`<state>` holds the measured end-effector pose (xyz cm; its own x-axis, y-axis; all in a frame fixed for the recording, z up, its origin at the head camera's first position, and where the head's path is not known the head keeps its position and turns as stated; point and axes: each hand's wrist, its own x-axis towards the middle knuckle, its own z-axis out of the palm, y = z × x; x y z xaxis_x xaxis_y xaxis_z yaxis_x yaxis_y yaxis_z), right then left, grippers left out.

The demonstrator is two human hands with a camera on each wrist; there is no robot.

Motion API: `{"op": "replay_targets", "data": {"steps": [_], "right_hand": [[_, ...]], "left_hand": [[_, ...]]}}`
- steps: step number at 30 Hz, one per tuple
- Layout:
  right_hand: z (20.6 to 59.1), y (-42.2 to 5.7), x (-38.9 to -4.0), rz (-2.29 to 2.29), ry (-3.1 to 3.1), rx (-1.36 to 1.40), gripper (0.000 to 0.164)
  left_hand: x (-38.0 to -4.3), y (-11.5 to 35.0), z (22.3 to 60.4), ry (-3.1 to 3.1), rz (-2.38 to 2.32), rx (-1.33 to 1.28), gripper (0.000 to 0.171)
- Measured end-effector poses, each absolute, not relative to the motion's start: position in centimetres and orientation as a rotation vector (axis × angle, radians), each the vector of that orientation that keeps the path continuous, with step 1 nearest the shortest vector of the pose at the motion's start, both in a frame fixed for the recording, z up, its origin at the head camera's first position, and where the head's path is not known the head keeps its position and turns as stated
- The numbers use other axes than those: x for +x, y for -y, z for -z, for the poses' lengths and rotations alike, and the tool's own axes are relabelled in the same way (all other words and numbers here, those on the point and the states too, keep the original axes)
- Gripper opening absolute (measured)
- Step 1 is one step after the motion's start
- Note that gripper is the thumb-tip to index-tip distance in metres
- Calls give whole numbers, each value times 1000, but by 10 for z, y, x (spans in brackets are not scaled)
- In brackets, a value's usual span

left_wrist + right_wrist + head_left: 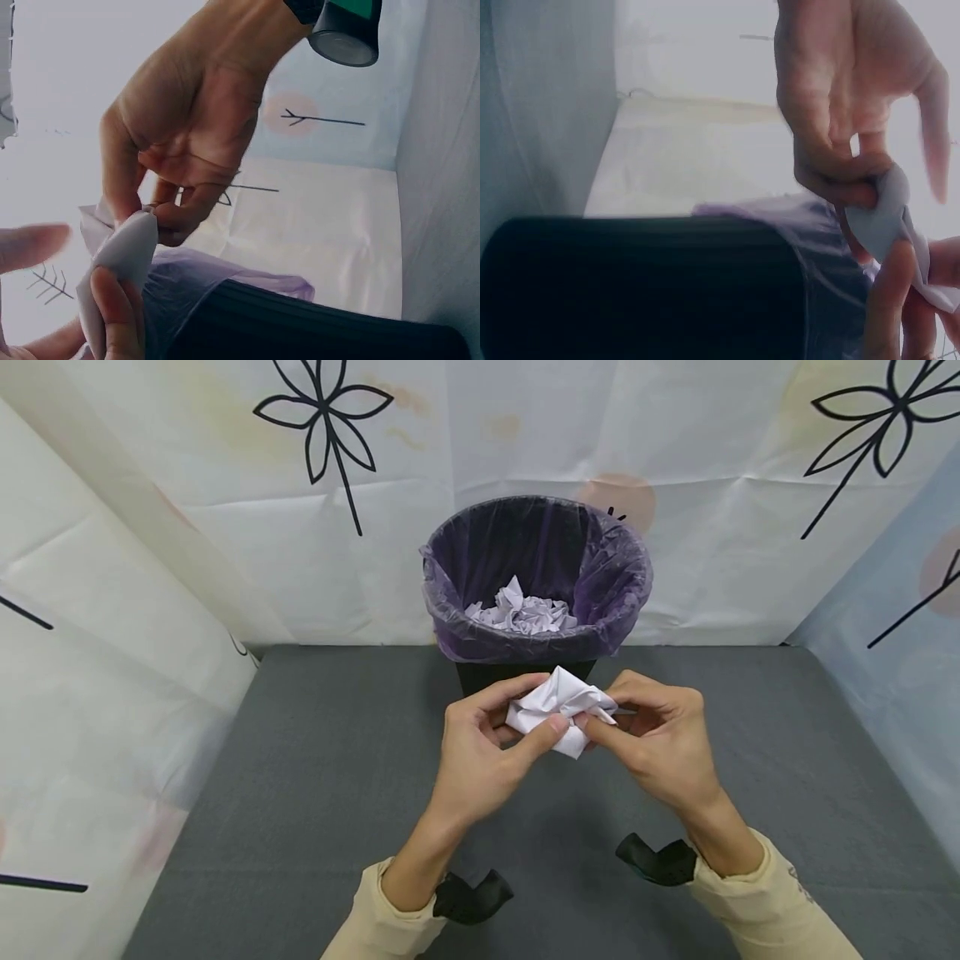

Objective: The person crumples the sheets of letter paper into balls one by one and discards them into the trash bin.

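Note:
A folded, crumpled sheet of white paper is held between both hands in front of a bin. My left hand grips its left side, fingers curled behind it; the left wrist view shows the left thumb lifted a little off the sheet. On the other side, my right hand pinches the paper's right edge between thumb and fingers. The black bin has a purple plastic liner folded over its rim. Inside lie several crumpled white papers.
Dark grey cloth covers the surface below the hands. White sheeting with black flower drawings rises behind the bin and on the left; a bluish panel stands on the right. Black straps stick out at both wrists.

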<state>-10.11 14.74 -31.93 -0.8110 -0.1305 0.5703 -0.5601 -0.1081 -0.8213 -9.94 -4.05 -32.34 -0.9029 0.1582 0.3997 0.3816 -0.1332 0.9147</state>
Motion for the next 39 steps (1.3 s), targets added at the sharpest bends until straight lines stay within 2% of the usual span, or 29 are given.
{"op": "replay_targets", "data": {"steps": [11,16,19,23,26,29,33,39], "right_hand": [[320,-143,-98,-1818,1928,816,29],[317,-141,-95,-1641,2031,815,31],[315,-142,-93,-1621,2091,863,41],[316,-146,-92,-1672,2093,1020,63],[320,-148,-93,-1571,2078,1097,69],[323,-149,-96,-1361,2062,1100,66],[325,-148,-100,-1168,1974,1104,58],[326,-143,-104,-1183,1816,1085,42]], "left_hand": [[-102,41,324,2002,2098,-529,25],[-103,41,325,1955,2188,-486,23],[-104,43,325,1903,2305,-465,26],[-105,45,324,1869,2435,-399,27],[-104,45,321,1905,2479,-350,26],[-104,46,320,1934,2489,-345,26],[-104,47,320,1892,2543,-395,35],[-106,51,321,1816,2690,-579,39]]}}
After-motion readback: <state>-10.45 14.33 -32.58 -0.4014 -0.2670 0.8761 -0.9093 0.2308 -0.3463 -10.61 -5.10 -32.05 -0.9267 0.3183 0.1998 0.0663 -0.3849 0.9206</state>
